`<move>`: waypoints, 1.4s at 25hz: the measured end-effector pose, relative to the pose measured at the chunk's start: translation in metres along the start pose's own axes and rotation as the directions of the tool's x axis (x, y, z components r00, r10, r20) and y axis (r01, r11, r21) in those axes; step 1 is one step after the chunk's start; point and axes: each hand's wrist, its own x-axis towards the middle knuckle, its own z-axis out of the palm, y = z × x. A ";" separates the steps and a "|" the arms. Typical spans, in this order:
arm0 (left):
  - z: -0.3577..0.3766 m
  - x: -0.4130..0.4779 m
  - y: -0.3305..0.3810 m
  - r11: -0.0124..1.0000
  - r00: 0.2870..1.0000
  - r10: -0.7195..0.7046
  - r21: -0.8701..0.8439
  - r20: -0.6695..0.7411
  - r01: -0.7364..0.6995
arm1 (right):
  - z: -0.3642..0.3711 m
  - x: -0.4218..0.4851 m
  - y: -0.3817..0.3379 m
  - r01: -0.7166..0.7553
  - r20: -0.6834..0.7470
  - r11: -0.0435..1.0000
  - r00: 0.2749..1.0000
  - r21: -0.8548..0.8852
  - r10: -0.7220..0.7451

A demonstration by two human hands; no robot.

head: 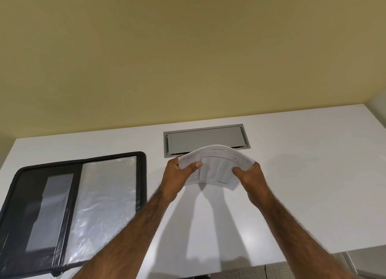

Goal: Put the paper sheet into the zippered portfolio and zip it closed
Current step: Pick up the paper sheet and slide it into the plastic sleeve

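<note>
Both hands, left hand (180, 170) and right hand (248, 174), pinch the paper sheet (216, 166) edges, bowing it for stiffness; open portfolio (69, 205) waits at 9 o'clock.

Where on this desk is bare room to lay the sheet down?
Free: the white desk right of the right hand, out to its right edge, and the strip between the open portfolio and the left hand. Crowded: the left side, under the portfolio, and behind the paper sheet, where the grey cable hatch sits.
</note>
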 end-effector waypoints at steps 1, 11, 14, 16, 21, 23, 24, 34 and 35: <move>0.001 0.000 -0.001 1.000 1.000 0.008 0.008 0.014 -0.008 | 0.000 0.000 0.000 -0.001 -0.008 1.000 1.000 -0.002 0.001; 0.000 0.000 0.002 0.998 0.999 0.023 0.063 0.025 -0.024 | -0.004 -0.001 -0.006 0.043 -0.044 0.999 0.998 -0.028 -0.044; 0.002 -0.001 -0.001 0.998 0.999 0.020 0.059 0.040 -0.022 | -0.003 -0.002 0.000 0.023 -0.057 0.999 0.998 -0.028 -0.024; 0.003 -0.002 -0.001 0.998 0.998 0.024 0.057 0.054 -0.027 | -0.003 -0.003 0.000 0.018 -0.082 1.000 0.996 -0.019 -0.019; 0.002 -0.004 -0.004 1.000 0.998 0.018 0.020 0.063 -0.019 | -0.007 -0.006 -0.002 0.025 -0.038 0.999 0.999 -0.029 -0.026; 0.003 -0.005 -0.006 1.000 0.998 -0.009 0.020 0.057 0.007 | -0.007 -0.008 -0.002 0.019 -0.029 0.999 0.999 -0.026 -0.019; 0.003 -0.005 -0.007 1.000 0.998 -0.021 0.022 0.054 0.020 | -0.007 -0.009 -0.003 0.019 -0.029 1.000 0.999 -0.023 -0.020; -0.001 -0.002 -0.004 0.999 0.999 -0.035 -0.001 0.028 0.036 | -0.001 -0.011 0.016 -0.027 -0.077 0.999 0.997 -0.021 0.025; -0.003 -0.002 -0.004 0.999 0.999 -0.037 -0.007 0.026 0.037 | 0.001 -0.011 0.016 -0.027 -0.089 0.999 0.996 -0.031 0.024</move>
